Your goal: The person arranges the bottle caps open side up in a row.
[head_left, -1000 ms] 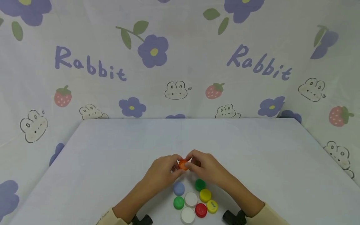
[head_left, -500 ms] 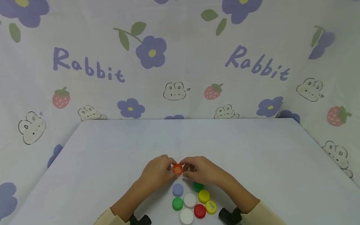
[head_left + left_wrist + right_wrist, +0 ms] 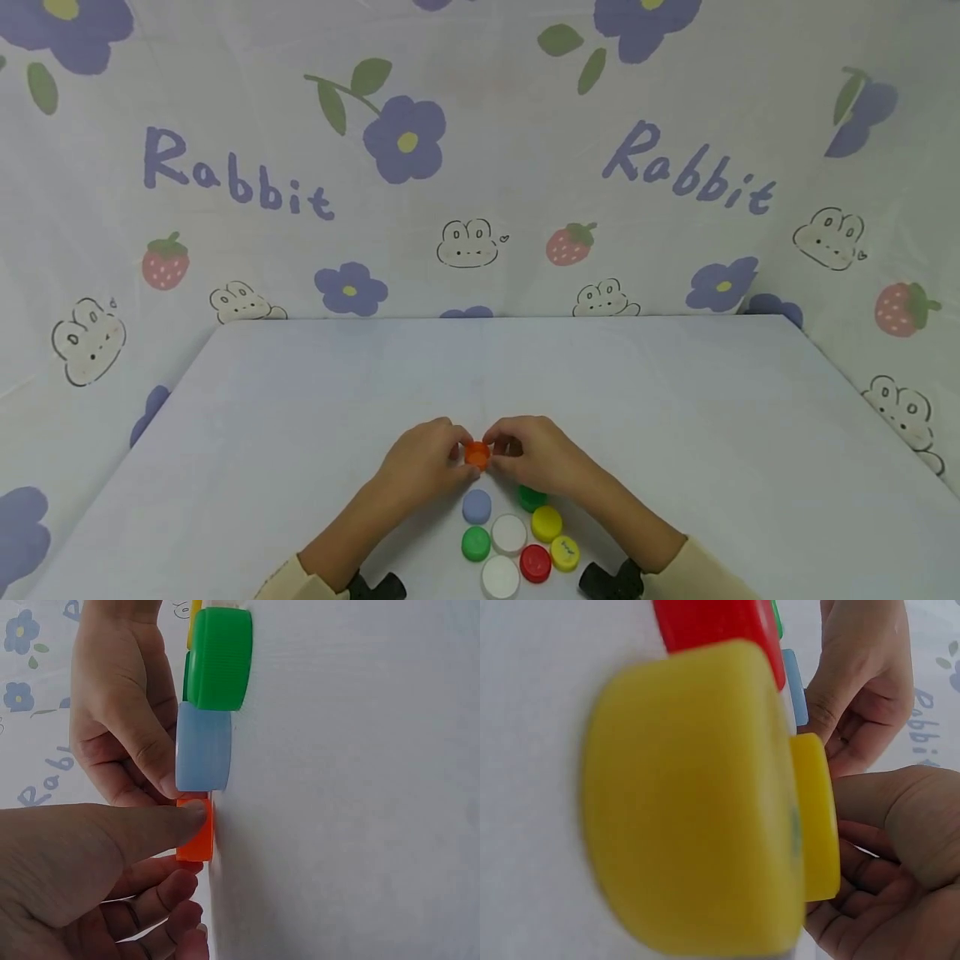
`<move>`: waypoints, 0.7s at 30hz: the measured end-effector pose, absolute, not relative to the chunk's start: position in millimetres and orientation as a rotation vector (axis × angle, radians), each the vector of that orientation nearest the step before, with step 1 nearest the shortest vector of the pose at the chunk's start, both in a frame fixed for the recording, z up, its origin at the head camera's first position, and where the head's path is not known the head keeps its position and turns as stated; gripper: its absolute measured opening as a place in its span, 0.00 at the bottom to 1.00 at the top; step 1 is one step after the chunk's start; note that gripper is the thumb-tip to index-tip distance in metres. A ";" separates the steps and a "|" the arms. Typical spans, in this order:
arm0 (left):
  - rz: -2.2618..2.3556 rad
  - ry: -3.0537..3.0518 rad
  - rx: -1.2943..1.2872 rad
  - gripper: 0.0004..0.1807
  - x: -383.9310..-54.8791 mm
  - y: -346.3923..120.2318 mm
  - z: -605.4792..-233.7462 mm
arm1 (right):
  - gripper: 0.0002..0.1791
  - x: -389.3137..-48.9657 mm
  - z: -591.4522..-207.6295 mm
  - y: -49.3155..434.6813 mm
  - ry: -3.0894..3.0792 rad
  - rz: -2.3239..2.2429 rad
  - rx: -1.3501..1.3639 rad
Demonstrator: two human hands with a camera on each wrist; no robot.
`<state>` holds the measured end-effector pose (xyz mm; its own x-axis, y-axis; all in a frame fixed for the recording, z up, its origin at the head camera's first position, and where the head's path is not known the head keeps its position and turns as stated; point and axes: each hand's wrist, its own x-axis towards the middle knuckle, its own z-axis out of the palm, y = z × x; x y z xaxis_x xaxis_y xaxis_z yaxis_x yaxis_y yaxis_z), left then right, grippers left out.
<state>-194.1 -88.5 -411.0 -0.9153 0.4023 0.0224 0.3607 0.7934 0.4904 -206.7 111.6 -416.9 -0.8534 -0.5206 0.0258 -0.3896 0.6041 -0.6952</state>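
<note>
A small orange bottle cap rests on the white table between both hands, beyond the other caps. My left hand pinches it from the left; in the left wrist view the thumb lies across the side of the orange cap. From the right, my right hand holds the same cap's edge with thumb and index finger, the other fingers curled under. A light blue cap stands just on the near side of it. In the right wrist view, yellow caps hide the orange one and the right fingertips.
Several more caps cluster nearer me: dark green, yellow, another yellow with a mark, red, light green, and two white. A printed cloth hangs behind the white table.
Both hands have brought the orange cap down and slightly nearer me. The right thumb, earlier across the cap's face, is now at its right edge. The other caps stay put.
</note>
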 end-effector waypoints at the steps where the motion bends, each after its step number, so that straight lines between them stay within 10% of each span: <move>1: 0.767 2.897 0.617 0.15 -193.7 -88.3 -411.2 | 0.10 -206.5 -417.4 111.7 2.653 -1.087 -0.757; 21: 0.638 2.944 0.563 0.22 -190.5 -84.5 -410.2 | 0.11 -206.0 -410.5 117.2 2.634 -0.998 -0.787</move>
